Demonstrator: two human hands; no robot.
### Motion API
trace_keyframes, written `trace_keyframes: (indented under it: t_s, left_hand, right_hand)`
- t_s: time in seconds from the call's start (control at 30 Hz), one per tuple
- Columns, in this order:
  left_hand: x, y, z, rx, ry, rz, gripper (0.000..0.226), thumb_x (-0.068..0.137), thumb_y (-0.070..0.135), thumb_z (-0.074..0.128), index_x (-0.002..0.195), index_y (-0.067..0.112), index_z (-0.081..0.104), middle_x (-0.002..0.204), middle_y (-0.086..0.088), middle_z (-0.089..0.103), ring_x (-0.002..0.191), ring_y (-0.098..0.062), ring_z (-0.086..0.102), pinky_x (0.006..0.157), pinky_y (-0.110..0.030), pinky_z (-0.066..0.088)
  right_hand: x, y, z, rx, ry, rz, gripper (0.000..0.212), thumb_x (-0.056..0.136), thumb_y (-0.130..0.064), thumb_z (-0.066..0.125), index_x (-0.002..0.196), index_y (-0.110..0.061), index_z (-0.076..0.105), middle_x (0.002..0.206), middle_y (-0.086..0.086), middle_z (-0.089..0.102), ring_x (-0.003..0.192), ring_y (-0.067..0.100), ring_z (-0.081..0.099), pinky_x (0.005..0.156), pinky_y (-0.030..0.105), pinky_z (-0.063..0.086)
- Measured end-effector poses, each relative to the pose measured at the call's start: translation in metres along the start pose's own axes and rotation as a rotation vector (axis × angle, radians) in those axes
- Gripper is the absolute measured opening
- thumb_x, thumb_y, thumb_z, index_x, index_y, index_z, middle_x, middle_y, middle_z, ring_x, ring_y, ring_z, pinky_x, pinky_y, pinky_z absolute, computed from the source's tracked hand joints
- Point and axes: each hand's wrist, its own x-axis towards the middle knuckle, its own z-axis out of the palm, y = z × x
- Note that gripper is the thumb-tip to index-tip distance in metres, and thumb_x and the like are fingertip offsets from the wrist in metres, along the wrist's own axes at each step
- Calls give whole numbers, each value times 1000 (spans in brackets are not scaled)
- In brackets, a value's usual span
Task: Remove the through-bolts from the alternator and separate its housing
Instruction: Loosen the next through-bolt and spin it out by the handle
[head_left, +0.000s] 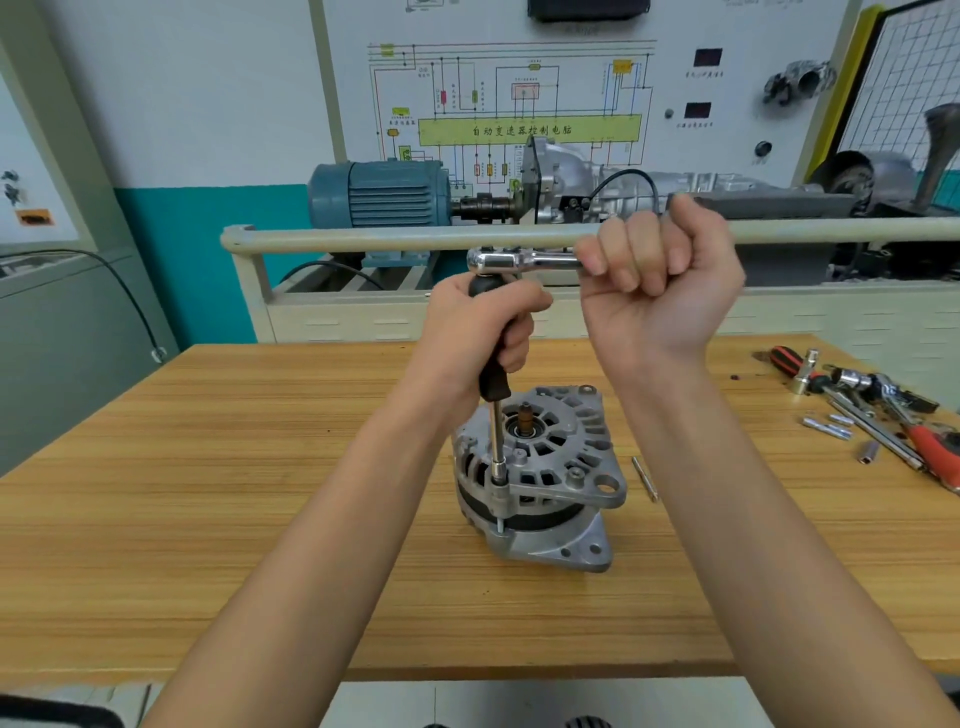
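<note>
Two bare hands work above an alternator (537, 478) that stands shaft-up on a wooden workbench (260, 519), roughly at the centre of the bench top. The left hand (478, 332) has its fingers curled round the black handle of a socket driver (493, 384), held upright; the driver's steel shaft drops to a socket seated on a through-bolt (500, 522) at the housing's 9 o'clock edge, where the bolt's shank shows in the gap between the two housing halves. The right hand (657, 275) is closed in a fist round the handle of a chrome ratchet (519, 260), which lies level with its head sitting over the top of the driver's handle.

Just beside the alternator at its 3 o'clock, a slim loose bolt (644, 478) lies on the bench. Farther off at 3 o'clock, near the bench's right edge, a cluster of tools (872, 405) is spread out: red-and-black handles, a chrome extension bar, and several small sockets. Beyond the bench at 12 o'clock, a blue electric motor (379, 195) is coupled to a silver gearbox (623, 182) in front of a wiring-diagram panel (519, 104).
</note>
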Motion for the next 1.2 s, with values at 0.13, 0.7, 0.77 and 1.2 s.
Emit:
trace_keyframes:
  t_s: [0.13,0.7,0.77,1.2]
  left_hand:
    - [4,5,-7,-48,-341,-109,42,80,11,57,44,18,38,36,5,30,30,-8,24,37,-17,20]
    - [-1,-10,31,203,361,76,47,82,-5,55,52,19,28,43,7,24,45,-13,16,46,-25,15]
    - [-2,-9,26,185,309,59,45,82,-4,57,54,19,30,46,5,26,43,-12,19,44,-23,18]
    - [10,-1,1,-30,-325,-181,52,84,9,56,42,23,30,35,9,24,29,-5,17,35,-12,17]
  right_hand:
    - [16,1,-12,266,152,199,49,85,-11,41,37,-16,33,33,-5,25,31,11,27,39,21,29]
    - [-43,22,19,-515,-242,-689,37,85,-4,40,54,-20,29,45,-8,42,39,15,35,44,35,29]
    - [-39,18,18,-468,-240,-637,38,86,-3,40,53,-20,28,43,-7,41,38,14,33,45,35,29]
    - [9,-7,-15,257,174,77,45,82,-10,43,38,-16,34,34,-4,25,32,11,27,39,22,30]
